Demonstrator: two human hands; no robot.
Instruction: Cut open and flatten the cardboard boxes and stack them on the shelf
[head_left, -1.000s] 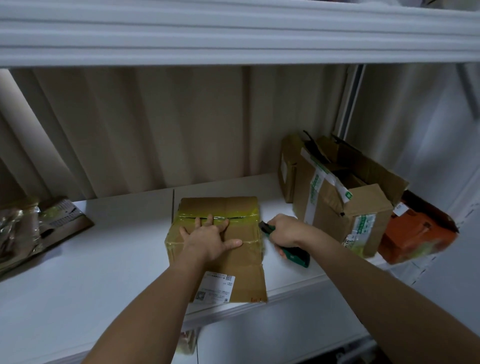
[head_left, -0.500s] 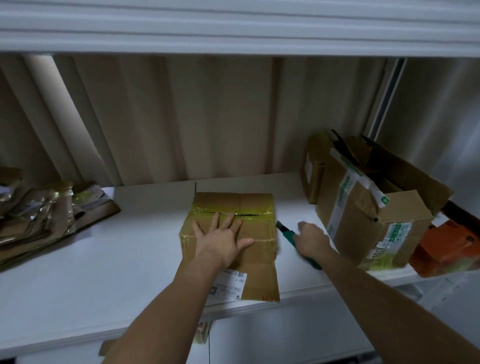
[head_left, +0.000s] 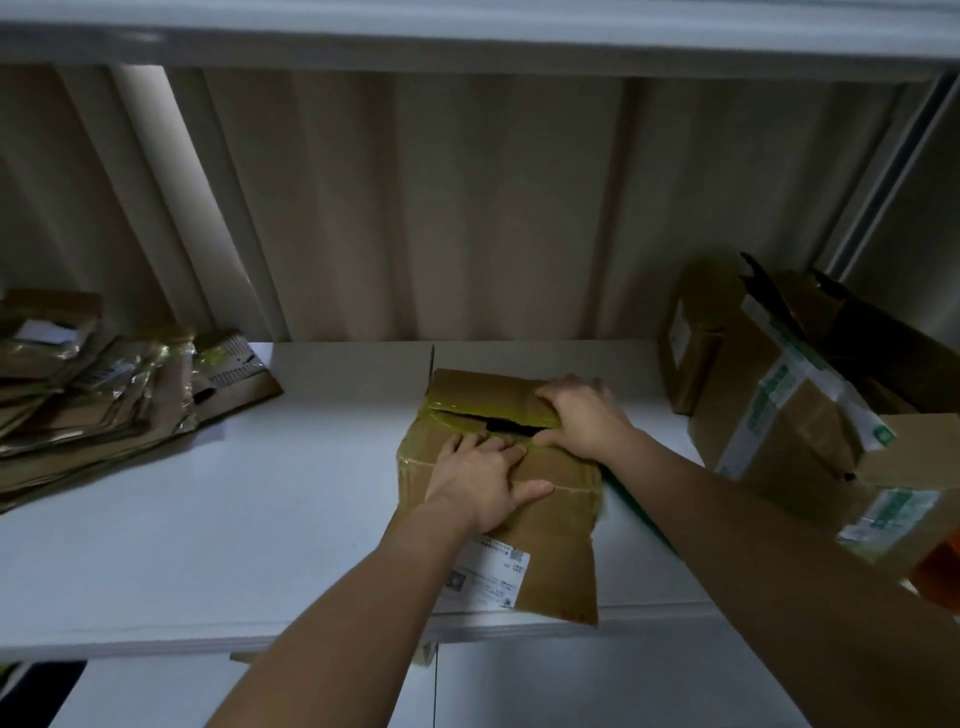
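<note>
On the white shelf (head_left: 218, 545), I press my flat left hand (head_left: 480, 480) and hook my right hand's (head_left: 579, 415) fingers into the slit, yellow-taped brown cardboard box (head_left: 545, 499), still unflattened beside the flattened cardboard stack (head_left: 104, 395).

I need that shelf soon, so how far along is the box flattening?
Done: a flattened pile lies at the shelf's left. In hand: the taped box has its seam slit; the left hand presses it, the right hand pulls at the gap. Left: standing boxes on the right.

Flattened cardboard (head_left: 98, 395) left on shelf (head_left: 249, 519), box (head_left: 498, 467) centre, perhaps two boxes (head_left: 779, 395) right
</note>
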